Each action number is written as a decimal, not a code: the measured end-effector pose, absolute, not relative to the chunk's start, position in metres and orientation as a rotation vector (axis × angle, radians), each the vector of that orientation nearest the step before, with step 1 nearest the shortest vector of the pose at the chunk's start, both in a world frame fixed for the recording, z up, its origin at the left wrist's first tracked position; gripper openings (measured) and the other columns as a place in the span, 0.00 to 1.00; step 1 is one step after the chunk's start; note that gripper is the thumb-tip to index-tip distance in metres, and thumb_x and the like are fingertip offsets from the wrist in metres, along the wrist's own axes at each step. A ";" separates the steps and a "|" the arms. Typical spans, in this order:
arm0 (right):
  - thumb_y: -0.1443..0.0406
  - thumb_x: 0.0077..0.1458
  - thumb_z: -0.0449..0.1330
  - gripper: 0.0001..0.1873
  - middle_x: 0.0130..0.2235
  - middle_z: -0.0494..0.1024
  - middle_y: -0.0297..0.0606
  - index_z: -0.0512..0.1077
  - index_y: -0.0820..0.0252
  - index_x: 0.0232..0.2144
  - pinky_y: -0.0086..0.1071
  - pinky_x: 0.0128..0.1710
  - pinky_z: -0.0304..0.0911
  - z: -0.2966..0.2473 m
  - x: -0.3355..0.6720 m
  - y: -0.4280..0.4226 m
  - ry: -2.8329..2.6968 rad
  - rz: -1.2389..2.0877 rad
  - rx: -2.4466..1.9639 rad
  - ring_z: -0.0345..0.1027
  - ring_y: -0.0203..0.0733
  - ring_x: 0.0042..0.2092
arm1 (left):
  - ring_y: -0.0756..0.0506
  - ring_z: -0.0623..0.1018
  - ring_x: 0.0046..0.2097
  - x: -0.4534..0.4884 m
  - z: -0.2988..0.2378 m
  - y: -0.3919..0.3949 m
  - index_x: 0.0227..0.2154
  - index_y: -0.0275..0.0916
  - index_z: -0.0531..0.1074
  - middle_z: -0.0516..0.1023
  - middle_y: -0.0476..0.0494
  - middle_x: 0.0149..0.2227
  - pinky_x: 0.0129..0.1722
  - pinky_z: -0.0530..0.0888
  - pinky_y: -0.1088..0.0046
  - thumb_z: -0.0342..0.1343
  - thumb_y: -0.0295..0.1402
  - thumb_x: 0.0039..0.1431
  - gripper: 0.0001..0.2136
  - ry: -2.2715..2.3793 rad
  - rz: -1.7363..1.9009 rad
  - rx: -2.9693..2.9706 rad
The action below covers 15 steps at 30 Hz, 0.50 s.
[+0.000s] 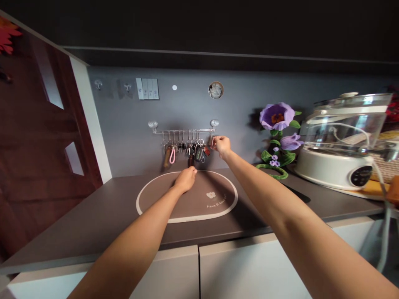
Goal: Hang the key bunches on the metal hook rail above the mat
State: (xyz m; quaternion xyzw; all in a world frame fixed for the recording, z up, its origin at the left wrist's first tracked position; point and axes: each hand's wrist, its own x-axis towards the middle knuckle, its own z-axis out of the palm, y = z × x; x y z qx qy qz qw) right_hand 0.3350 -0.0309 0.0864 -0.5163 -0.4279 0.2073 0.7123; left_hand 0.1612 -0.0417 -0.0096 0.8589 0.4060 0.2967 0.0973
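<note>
Right hand [223,146]: fingertips closed on a small, flat, reddish tag [213,143] at the clear plastic hook rail's [183,131] 4 o'clock. A light pinch, square to the rail, should spare the clear round suction cups [215,123]. Left hand [186,179]: rail's 6 o'clock, fingers curled above the brown, white-rimmed oval mat [162,199], near a dark brown hanging fob [191,160]; can't tell if gripping.

pinched item [212,143] reddish, strap [173,149] pink, mat [199,200] brown with cream edge, flower [270,118] purple.
</note>
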 end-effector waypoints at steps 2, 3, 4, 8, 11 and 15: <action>0.71 0.47 0.51 0.08 0.16 0.64 0.30 0.63 0.62 0.18 0.27 0.24 0.65 0.089 0.336 -0.027 -0.921 0.461 -1.178 0.59 0.29 0.19 | 0.48 0.73 0.32 0.161 -0.010 -0.041 0.31 0.37 0.66 0.75 0.40 0.31 0.34 0.64 0.75 0.39 0.32 0.61 0.12 1.216 0.876 2.530; 0.72 0.47 0.51 0.08 0.16 0.64 0.30 0.63 0.62 0.18 0.28 0.24 0.65 0.090 0.336 -0.026 -0.903 0.460 -1.192 0.59 0.29 0.19 | 0.49 0.73 0.32 0.161 -0.010 -0.041 0.32 0.36 0.66 0.75 0.40 0.31 0.33 0.64 0.75 0.38 0.32 0.61 0.12 1.218 0.876 2.525; 0.72 0.46 0.51 0.08 0.15 0.63 0.29 0.63 0.62 0.18 0.28 0.24 0.65 0.090 0.336 -0.025 -0.885 0.459 -1.205 0.60 0.30 0.19 | 0.49 0.73 0.31 0.161 -0.010 -0.040 0.32 0.36 0.66 0.75 0.40 0.31 0.33 0.64 0.75 0.38 0.32 0.61 0.12 1.218 0.876 2.520; 0.73 0.46 0.51 0.08 0.15 0.63 0.29 0.63 0.62 0.18 0.27 0.23 0.65 0.088 0.336 -0.020 -0.851 0.467 -1.224 0.60 0.30 0.19 | 0.50 0.73 0.29 0.161 -0.010 -0.040 0.32 0.35 0.66 0.75 0.41 0.30 0.31 0.64 0.76 0.38 0.32 0.61 0.12 1.211 0.877 2.504; 0.73 0.47 0.51 0.08 0.16 0.64 0.29 0.63 0.62 0.19 0.26 0.21 0.64 0.083 0.337 -0.017 -0.851 0.478 -1.208 0.60 0.29 0.19 | 0.50 0.72 0.27 0.161 -0.010 -0.041 0.31 0.35 0.66 0.75 0.41 0.30 0.30 0.63 0.75 0.38 0.31 0.60 0.11 1.201 0.884 2.496; 0.73 0.48 0.51 0.08 0.15 0.63 0.29 0.63 0.62 0.20 0.25 0.20 0.62 0.076 0.338 -0.014 -0.880 0.483 -1.201 0.59 0.28 0.18 | 0.50 0.72 0.27 0.161 -0.011 -0.040 0.31 0.35 0.65 0.74 0.41 0.29 0.30 0.63 0.75 0.38 0.30 0.60 0.11 1.170 0.909 2.490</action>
